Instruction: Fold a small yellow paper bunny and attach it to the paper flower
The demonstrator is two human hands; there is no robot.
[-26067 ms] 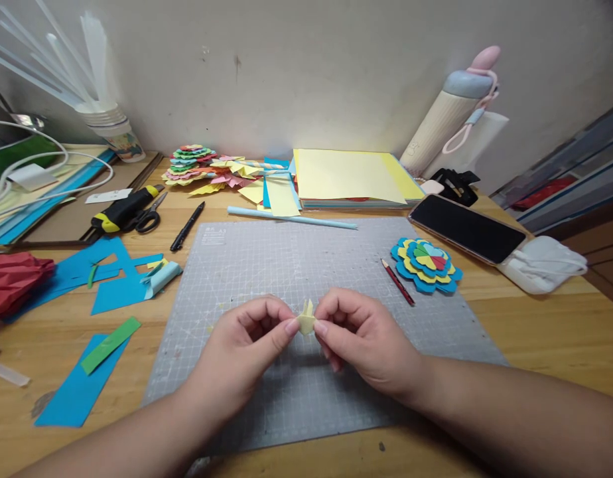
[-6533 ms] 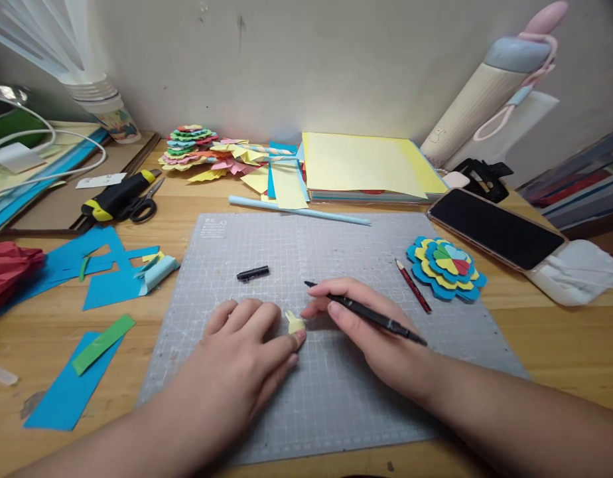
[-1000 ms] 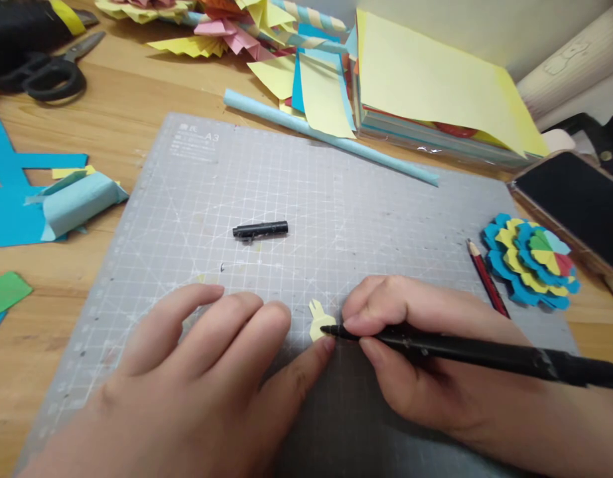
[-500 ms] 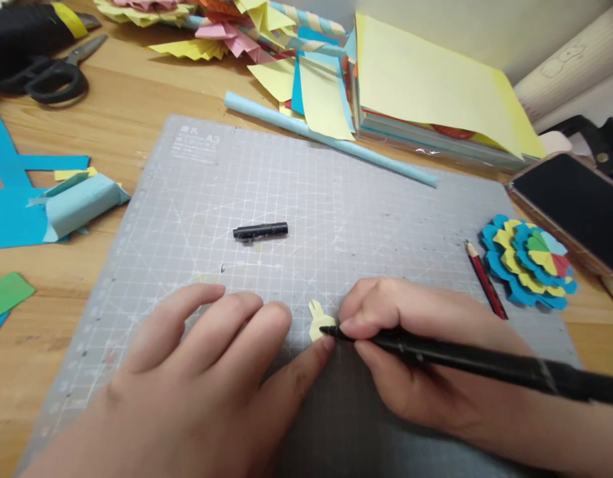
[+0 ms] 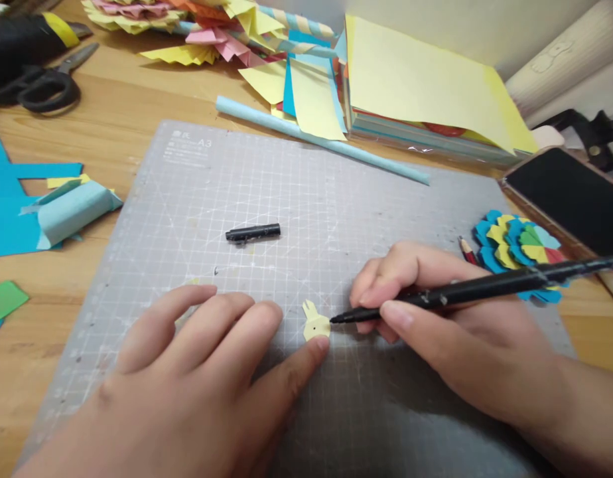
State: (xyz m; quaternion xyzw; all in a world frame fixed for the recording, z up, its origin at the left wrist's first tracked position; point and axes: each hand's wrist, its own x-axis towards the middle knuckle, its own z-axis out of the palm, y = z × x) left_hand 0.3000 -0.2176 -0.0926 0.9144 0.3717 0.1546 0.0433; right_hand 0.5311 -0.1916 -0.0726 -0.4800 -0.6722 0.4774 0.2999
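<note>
A tiny pale-yellow folded paper figure (image 5: 315,324) with two ear-like points lies on the grey cutting mat (image 5: 306,199); a small black dot shows on it. My left hand (image 5: 197,372) lies flat on the mat with fingers spread, its thumb tip pinning the figure's lower edge. My right hand (image 5: 450,325) grips a black pen (image 5: 485,289), whose tip sits just right of the figure, at its edge. The pen's black cap (image 5: 253,232) lies loose on the mat above my left hand.
A light-blue paper roll (image 5: 321,141) and a stack of coloured paper (image 5: 426,86) lie at the mat's far edge. A layered paper flower (image 5: 518,249), a pencil (image 5: 466,250) and a phone (image 5: 570,199) sit right. Scissors (image 5: 42,83) and blue scraps (image 5: 18,212) lie left.
The pen has swung up to a shallower angle and its tip has come off the figure to its right edge. A black dot now shows on the figure. My left hand stays put.
</note>
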